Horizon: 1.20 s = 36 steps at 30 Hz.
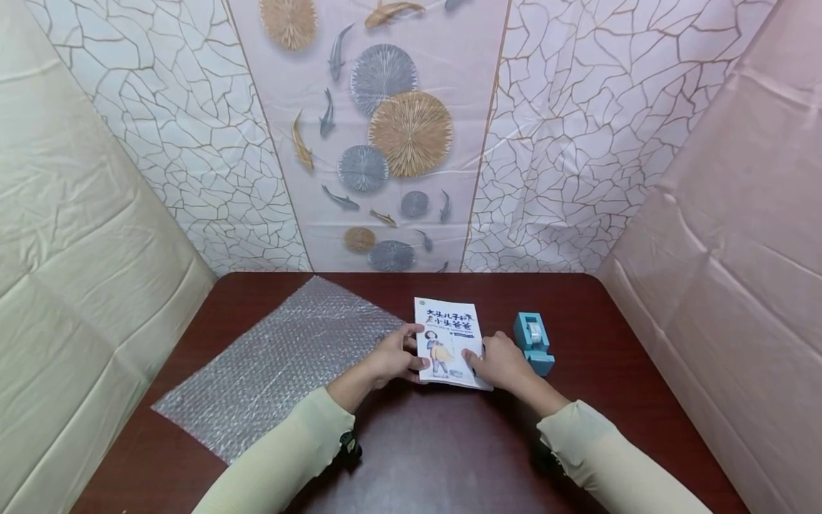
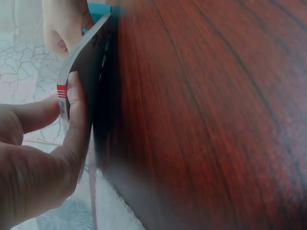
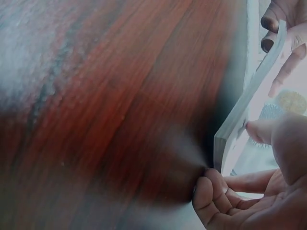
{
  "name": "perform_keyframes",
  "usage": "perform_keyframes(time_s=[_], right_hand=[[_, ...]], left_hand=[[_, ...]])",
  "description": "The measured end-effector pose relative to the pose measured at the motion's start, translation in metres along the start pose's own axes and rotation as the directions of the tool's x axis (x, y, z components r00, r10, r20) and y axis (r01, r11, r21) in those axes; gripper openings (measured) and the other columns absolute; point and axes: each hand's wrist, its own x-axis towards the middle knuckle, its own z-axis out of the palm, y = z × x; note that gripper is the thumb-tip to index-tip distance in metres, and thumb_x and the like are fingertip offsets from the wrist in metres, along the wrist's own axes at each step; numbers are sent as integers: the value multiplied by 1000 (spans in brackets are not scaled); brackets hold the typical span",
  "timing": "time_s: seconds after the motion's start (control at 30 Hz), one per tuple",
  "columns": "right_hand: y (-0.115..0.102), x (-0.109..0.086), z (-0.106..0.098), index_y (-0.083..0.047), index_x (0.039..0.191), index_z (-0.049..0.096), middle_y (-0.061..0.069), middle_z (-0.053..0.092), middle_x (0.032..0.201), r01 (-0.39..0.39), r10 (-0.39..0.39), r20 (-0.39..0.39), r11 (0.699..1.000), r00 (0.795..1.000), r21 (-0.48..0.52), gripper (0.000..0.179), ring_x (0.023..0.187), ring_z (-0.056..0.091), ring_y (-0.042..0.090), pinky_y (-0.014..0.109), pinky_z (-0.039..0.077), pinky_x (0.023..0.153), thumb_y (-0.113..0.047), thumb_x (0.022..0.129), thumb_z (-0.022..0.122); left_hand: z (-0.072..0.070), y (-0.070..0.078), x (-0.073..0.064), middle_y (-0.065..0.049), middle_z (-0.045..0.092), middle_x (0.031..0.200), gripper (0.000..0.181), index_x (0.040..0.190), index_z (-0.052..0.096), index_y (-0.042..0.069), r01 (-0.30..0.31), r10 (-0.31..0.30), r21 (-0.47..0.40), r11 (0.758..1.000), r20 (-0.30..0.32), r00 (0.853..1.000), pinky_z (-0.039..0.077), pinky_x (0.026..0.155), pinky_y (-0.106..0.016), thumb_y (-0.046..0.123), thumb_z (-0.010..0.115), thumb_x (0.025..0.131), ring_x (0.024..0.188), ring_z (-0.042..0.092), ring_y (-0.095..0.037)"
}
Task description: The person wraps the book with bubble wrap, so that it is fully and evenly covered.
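A thin white paperback book (image 1: pixel 452 325), with Chinese lettering and a drawn figure on its cover, is held at the table's middle. My left hand (image 1: pixel 389 357) grips its left edge; the left wrist view shows thumb and fingers on either side of the spine (image 2: pixel 62 98), which carries a red-striped end. On the opposite edge, my right hand (image 1: pixel 504 360) pinches the book, thumb laid on the cover. Seen from the right wrist, the page block (image 3: pixel 249 96) tilts up from the table, its lower corner near the curled fingers (image 3: pixel 205 191).
A large sheet of bubble wrap (image 1: pixel 276 371) lies flat on the dark red wooden table (image 1: pixel 437 442), left of the book. Just beyond the right hand stands a teal tape dispenser (image 1: pixel 533 343) with a roll in it. Patterned cloth (image 1: pixel 546 143) hangs behind the table.
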Motion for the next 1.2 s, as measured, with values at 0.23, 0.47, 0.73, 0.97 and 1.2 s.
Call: perform_keyframes(time_s=[0.23, 0.47, 0.73, 0.97, 1.2], right_hand=[[2, 3, 1, 9, 118, 73, 20, 68, 101, 1, 2, -46, 997, 999, 71, 46, 80, 62, 26, 39, 55, 72, -36, 110, 64], [1, 3, 0, 12, 129, 70, 23, 71, 109, -37, 48, -74, 990, 996, 137, 47, 91, 65, 30, 44, 57, 81, -30, 112, 59], [-1, 4, -2, 12, 130, 67, 21, 69, 102, -77, 91, -74, 982, 993, 172, 45, 87, 65, 29, 41, 56, 74, -27, 114, 52], [4, 4, 2, 15, 141, 62, 32, 72, 124, -98, 115, -71, 975, 991, 201, 53, 110, 71, 41, 54, 60, 95, -30, 114, 50], [4, 2, 3, 14, 146, 59, 35, 65, 135, -75, 101, -106, 972, 989, 224, 55, 123, 63, 44, 59, 55, 103, -29, 115, 48]], left_hand=[[0, 1, 3, -24, 59, 132, 83, 166, 38, 6, -47, 47, -28, 999, 6, 999, 68, 69, -38, -20, 67, 93, 86, 71, -24], [1, 4, 2, -26, 59, 138, 82, 167, 37, 8, -91, 92, -24, 996, 37, 995, 65, 69, -34, -17, 65, 94, 89, 71, -23], [3, 8, -1, -26, 59, 139, 82, 166, 38, 9, -118, 119, -24, 993, 35, 992, 63, 70, -33, -16, 66, 93, 91, 71, -22], [4, 6, -2, -27, 59, 139, 82, 166, 38, 9, -122, 123, -31, 992, 36, 992, 63, 70, -33, -16, 66, 94, 89, 72, -21], [0, 2, -1, -26, 59, 139, 81, 166, 39, 9, -112, 113, -41, 993, 29, 993, 63, 67, -32, -17, 65, 93, 88, 71, -21]])
